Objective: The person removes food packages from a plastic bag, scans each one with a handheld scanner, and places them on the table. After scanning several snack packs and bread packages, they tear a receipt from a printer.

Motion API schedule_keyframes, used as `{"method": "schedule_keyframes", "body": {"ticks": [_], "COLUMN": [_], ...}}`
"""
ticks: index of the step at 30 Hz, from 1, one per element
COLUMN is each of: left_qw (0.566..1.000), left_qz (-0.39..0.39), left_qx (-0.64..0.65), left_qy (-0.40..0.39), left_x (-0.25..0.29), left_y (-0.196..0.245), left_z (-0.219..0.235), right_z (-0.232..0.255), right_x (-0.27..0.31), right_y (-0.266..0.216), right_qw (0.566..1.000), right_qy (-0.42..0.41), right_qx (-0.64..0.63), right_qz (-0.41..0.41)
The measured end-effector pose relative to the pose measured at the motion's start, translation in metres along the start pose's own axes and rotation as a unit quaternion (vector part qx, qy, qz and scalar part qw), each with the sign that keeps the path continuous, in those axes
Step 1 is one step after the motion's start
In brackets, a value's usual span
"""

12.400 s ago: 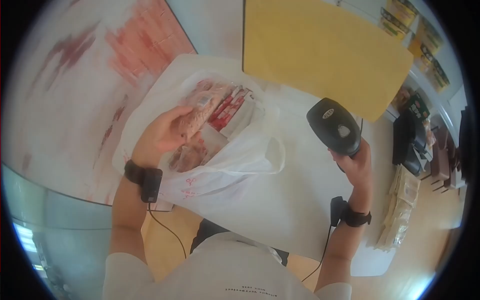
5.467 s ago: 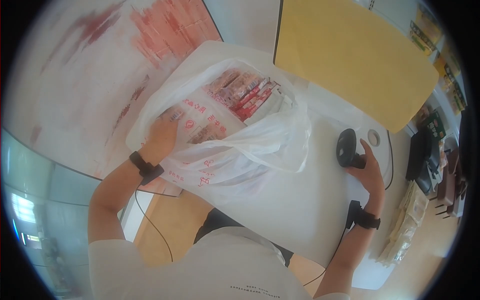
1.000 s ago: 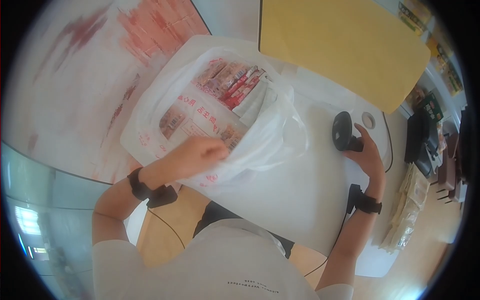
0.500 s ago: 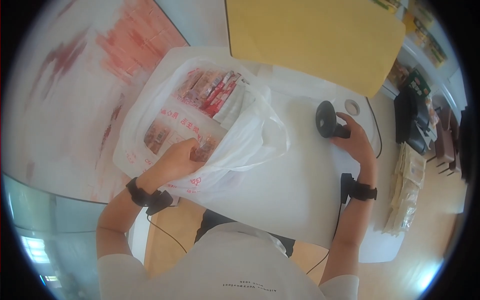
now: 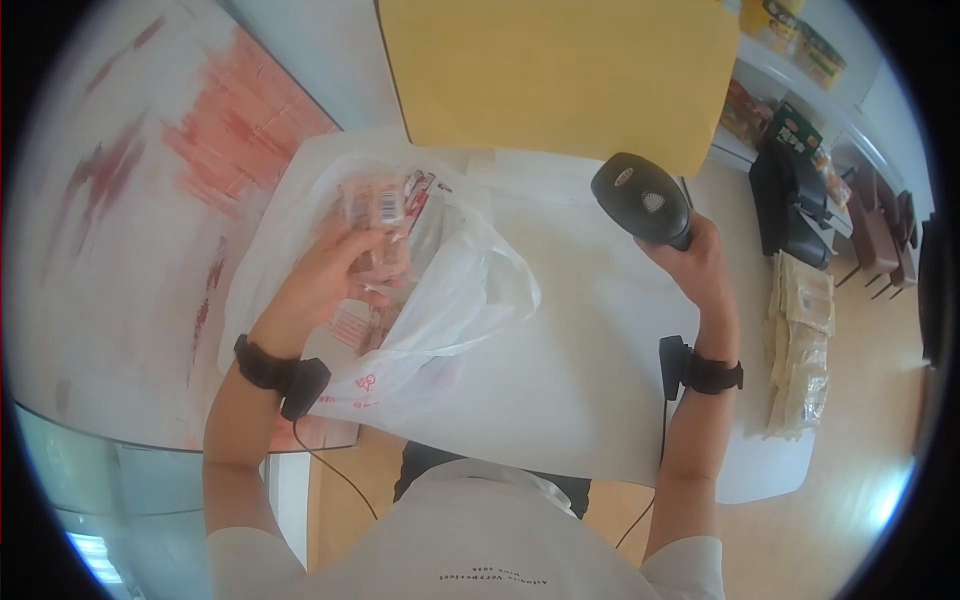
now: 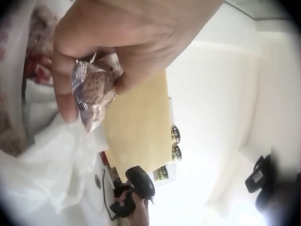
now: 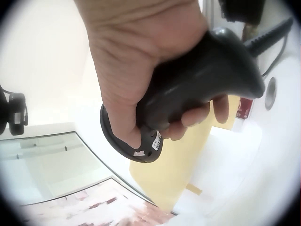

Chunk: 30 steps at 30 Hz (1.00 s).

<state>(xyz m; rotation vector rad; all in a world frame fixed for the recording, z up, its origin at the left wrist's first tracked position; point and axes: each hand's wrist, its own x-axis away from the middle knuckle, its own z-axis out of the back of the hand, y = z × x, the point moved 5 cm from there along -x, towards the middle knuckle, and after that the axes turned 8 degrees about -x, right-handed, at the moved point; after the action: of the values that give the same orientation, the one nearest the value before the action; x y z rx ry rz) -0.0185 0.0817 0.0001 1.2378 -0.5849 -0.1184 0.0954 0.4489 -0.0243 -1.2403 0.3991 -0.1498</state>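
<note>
My left hand [image 5: 318, 278] holds a clear-wrapped snack packet [image 5: 380, 212] with a barcode facing up, above the mouth of a white plastic bag [image 5: 470, 300]. In the left wrist view its crinkled end [image 6: 95, 92] sticks out between thumb and fingers. More wrapped packets [image 5: 425, 190] lie in the bag, partly covered by the hand and the held packet. My right hand [image 5: 697, 265] grips a black barcode scanner [image 5: 640, 200] by its handle, above the white table to the right of the bag. The right wrist view shows fingers wrapped around that handle [image 7: 183, 80].
A yellow panel [image 5: 560, 75] stands at the table's back, and a red-streaked painted panel [image 5: 130, 220] lies along the left. Flat packets [image 5: 800, 345] and a black device [image 5: 790, 205] sit to the right. The scanner's cable [image 7: 280, 54] trails off.
My left hand has gone from the bag's near side into it and now holds up a packet. The right hand has lifted and turned the scanner. The head view has swung right.
</note>
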Motion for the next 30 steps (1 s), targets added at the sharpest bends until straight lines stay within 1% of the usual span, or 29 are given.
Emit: {"method": "schedule_keyframes", "body": {"ticks": [1,2,4,5,7,8,10,11,13,15,17,18,20,23,30], "left_qw": [0.998,0.998,0.994,0.994,0.991,0.99,0.987,0.986,0.979,0.979,0.98,0.979,0.978,0.978,0.979], "left_qz": [0.029,0.027,0.001,-0.001,-0.026,-0.028,-0.044,-0.045,-0.079,-0.084,-0.089,-0.092,-0.095,-0.098,-0.099], "left_qx": [0.038,0.038,0.026,0.025,-0.048,-0.048,-0.097,-0.099,-0.137,-0.139,-0.138,-0.143,-0.147,-0.146,-0.136], "left_qy": [-0.045,-0.05,-0.104,-0.11,-0.126,-0.13,-0.123,-0.124,-0.131,-0.122,-0.113,-0.112,-0.11,-0.114,-0.114], "left_x": [-0.005,-0.011,-0.023,-0.029,-0.04,-0.045,-0.055,-0.059,-0.063,-0.065,-0.065,-0.065,-0.065,-0.068,-0.068], "left_y": [0.003,0.006,0.012,0.015,0.022,0.025,0.03,0.032,0.038,0.038,0.037,0.038,0.037,0.033,0.031], "left_z": [-0.015,-0.025,-0.049,-0.059,-0.078,-0.087,-0.099,-0.104,-0.113,-0.119,-0.123,-0.125,-0.126,-0.125,-0.122], "right_z": [0.003,0.005,0.009,0.008,0.008,0.008,0.005,0.003,0.002,-0.001,-0.002,-0.002,-0.004,-0.007,-0.008], "right_x": [0.002,0.003,0.007,0.011,0.015,0.015,0.017,0.017,0.017,0.016,0.017,0.017,0.017,0.018,0.018], "right_y": [-0.002,-0.005,-0.013,-0.021,-0.031,-0.033,-0.037,-0.037,-0.035,-0.032,-0.035,-0.035,-0.036,-0.037,-0.039], "right_qw": [1.0,1.0,0.999,0.999,0.998,0.998,0.998,0.998,0.998,0.999,0.996,0.996,0.993,0.99,0.989], "right_qy": [0.005,-0.004,-0.007,-0.013,-0.03,-0.027,-0.044,-0.036,-0.028,-0.021,-0.002,-0.002,-0.003,-0.002,-0.004], "right_qx": [0.003,-0.019,-0.038,-0.037,-0.028,-0.025,-0.018,-0.018,-0.01,0.0,0.039,0.039,0.088,0.114,0.116], "right_qz": [0.0,0.007,0.014,0.018,0.041,0.041,0.045,0.052,0.047,0.042,0.08,0.079,0.074,0.084,0.089]}}
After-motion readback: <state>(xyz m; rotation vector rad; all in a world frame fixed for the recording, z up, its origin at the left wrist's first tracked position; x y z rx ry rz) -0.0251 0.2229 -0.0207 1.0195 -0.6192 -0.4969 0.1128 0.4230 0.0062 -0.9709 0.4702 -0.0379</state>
